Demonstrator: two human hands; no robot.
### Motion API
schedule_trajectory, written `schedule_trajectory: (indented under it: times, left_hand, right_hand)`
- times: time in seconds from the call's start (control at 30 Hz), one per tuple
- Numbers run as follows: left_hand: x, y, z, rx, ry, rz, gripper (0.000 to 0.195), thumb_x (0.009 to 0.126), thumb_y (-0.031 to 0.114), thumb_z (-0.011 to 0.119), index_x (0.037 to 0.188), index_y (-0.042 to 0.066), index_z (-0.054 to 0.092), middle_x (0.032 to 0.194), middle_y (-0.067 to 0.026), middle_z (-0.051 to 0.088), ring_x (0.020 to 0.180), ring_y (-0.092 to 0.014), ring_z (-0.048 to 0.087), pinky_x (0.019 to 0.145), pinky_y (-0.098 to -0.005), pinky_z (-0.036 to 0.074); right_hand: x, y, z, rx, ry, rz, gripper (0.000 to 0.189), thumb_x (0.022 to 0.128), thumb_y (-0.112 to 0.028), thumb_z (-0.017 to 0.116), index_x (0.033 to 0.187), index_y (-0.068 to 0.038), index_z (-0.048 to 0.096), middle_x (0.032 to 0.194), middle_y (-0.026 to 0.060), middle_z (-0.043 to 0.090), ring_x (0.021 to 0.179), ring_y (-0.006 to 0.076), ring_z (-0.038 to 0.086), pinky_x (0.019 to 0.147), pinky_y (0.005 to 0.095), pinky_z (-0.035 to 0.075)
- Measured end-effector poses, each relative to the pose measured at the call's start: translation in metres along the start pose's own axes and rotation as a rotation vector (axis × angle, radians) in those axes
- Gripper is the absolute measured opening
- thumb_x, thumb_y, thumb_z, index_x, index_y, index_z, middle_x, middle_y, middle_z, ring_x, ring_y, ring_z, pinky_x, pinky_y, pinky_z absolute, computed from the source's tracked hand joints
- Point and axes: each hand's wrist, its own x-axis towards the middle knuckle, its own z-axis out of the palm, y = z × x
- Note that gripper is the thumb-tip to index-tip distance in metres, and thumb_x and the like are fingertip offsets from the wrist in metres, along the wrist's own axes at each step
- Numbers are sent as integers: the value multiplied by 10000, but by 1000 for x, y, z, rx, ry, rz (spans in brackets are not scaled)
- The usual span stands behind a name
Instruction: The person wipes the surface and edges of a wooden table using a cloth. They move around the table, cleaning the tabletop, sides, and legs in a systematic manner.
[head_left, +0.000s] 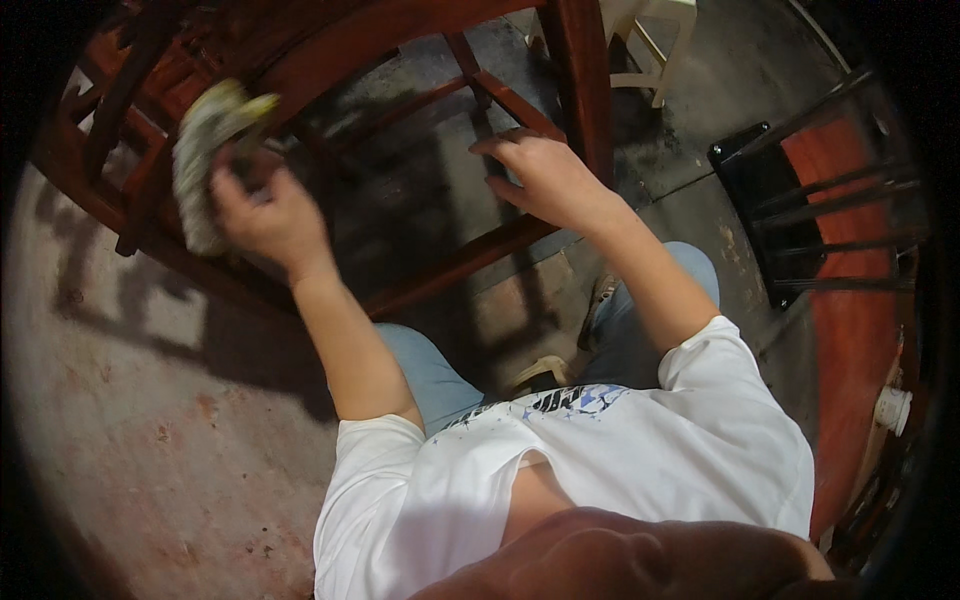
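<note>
My left hand (266, 206) grips a pale, greyish cloth (196, 180) with yellow parts, both blurred, beside the carved left part of a reddish-brown wooden piece of furniture. Bent fingers spread apart, my right hand (529, 176) holds nothing; it is over the right side of the same furniture, near its thick upright post (581, 82). Whether those fingertips touch the wood, I cannot tell. The wooden frame (465, 262) has a low rail before my knees and crossing bars farther off.
A cream plastic stool (664, 45) stands beyond the post. At right are a black panel with metal bars (772, 217), a red-orange surface (855, 337) and a white container (892, 411). Part of a cream plastic object (544, 369) shows between my legs.
</note>
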Motion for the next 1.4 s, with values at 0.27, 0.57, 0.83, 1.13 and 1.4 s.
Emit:
schedule_trajectory:
  times: [0.27, 0.57, 0.83, 1.13, 1.4]
  left_hand:
    - [-15, 28, 12, -64, -176, 73, 322, 885, 90, 653, 1206, 71, 638, 1143, -177, 666, 1061, -357, 618, 917, -423, 477]
    - [-9, 19, 12, -100, -116, 116, 318, 903, 144, 689, 1186, 6, 643, 1150, -163, 678, 1073, -289, 636, 936, -366, 490]
    - [-11, 8, 16, -45, -31, 115, 302, 842, 60, 658, 1139, 19, 627, 1121, -172, 654, 1049, -347, 608, 898, -422, 484]
    - [-59, 62, 36, -388, -541, 258, 290, 767, -46, 609, 987, 104, 723, 860, -124, 675, 777, -307, 653, 682, -383, 511]
    - [-51, 83, 14, -292, -889, 358, 275, 769, -47, 609, 994, 97, 677, 1018, -112, 642, 913, -323, 634, 767, -408, 510]
  right_hand:
    - [-7, -10, 9, -59, -47, -58, 599, 785, -68, 714, 1348, -94, 511, 1331, 170, 548, 1179, 367, 558, 949, 432, 499]
    - [-7, -24, 21, -234, 26, -116, 691, 736, -66, 759, 1375, -115, 503, 1459, 151, 434, 1400, 402, 337, 1067, 474, 436]
    - [-10, -21, 23, -151, 7, -117, 660, 747, -82, 755, 1362, -107, 518, 1430, 170, 451, 1369, 398, 375, 1048, 461, 443]
    - [-8, 1, 6, -15, -32, -15, 504, 806, -161, 740, 1271, -60, 574, 1147, 241, 620, 1060, 404, 604, 865, 458, 509]
    - [2, 50, -6, 1326, 180, 241, 314, 1016, -229, 499, 1191, 17, 586, 1143, 127, 663, 1058, 244, 639, 884, 394, 517]
